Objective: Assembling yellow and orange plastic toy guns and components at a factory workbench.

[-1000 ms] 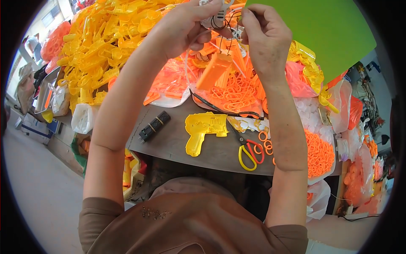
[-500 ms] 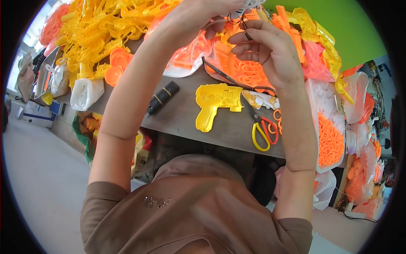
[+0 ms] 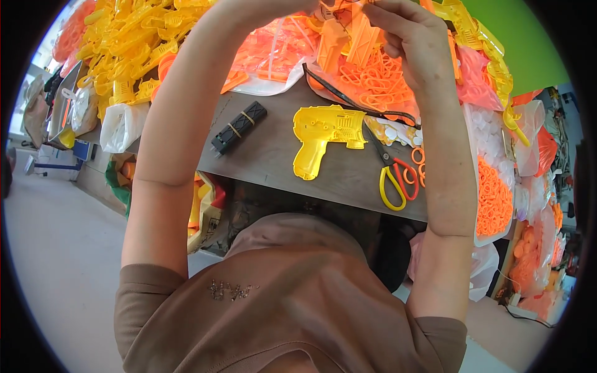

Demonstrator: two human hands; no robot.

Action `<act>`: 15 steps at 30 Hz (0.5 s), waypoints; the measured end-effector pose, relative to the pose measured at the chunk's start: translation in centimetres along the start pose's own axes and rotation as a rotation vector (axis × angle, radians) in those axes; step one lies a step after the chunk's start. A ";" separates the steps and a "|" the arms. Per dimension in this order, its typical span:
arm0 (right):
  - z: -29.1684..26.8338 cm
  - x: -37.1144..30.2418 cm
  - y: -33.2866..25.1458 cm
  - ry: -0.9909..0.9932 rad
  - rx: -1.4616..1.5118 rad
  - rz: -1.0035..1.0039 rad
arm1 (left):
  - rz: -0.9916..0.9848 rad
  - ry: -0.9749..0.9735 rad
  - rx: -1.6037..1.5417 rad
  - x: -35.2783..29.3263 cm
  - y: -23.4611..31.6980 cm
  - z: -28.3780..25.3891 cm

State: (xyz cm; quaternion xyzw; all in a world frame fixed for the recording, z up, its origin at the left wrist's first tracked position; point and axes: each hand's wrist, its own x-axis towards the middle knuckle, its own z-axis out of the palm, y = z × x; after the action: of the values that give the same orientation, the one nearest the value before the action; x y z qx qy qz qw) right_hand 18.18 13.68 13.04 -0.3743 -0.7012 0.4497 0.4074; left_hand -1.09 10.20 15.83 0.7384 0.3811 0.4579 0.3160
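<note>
Both my hands are raised at the upper edge, above the far part of the table. Only a sliver of my left hand [image 3: 300,5] shows; its fingers are cut off. My right hand [image 3: 418,37] is closed in a pinch, with a thin dark wire at its fingertips, partly out of the picture. Nearer on the table lies a yellow plastic toy-gun shell half [image 3: 326,133], inner side up. To its right are scissors [image 3: 396,177] with one red and one yellow handle, and to its left a black block [image 3: 239,128] bound with a band.
Yellow plastic parts [image 3: 134,43] are heaped at the far left. Orange parts [image 3: 379,81] and bagged pieces fill the back. A black strip [image 3: 348,105] crosses behind the shell. Orange rings [image 3: 418,158] lie by the scissors, and a tub of small orange pieces [image 3: 494,202] stands right.
Both hands have risen toward the upper edge; the white piece with black wires at my left hand has left the picture. The view has shifted slightly; the shell and scissors lie as before.
</note>
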 end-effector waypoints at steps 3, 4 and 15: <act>-0.4 -1.8 1.7 0.152 -0.048 -0.018 | 0.045 -0.104 0.545 -1.0 1.8 2.1; -0.1 -2.7 2.0 0.100 -0.067 0.033 | -0.043 -0.146 0.483 -1.6 1.9 2.6; 3.2 -11.9 9.3 0.024 0.100 0.481 | -0.142 -0.113 0.063 -8.6 -8.0 10.6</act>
State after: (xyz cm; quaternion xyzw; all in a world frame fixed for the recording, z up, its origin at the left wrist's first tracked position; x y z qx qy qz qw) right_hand 21.38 5.00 0.75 -0.5150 -0.5641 0.5633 0.3149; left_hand 3.96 5.65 1.53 0.7436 0.4285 0.3798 0.3452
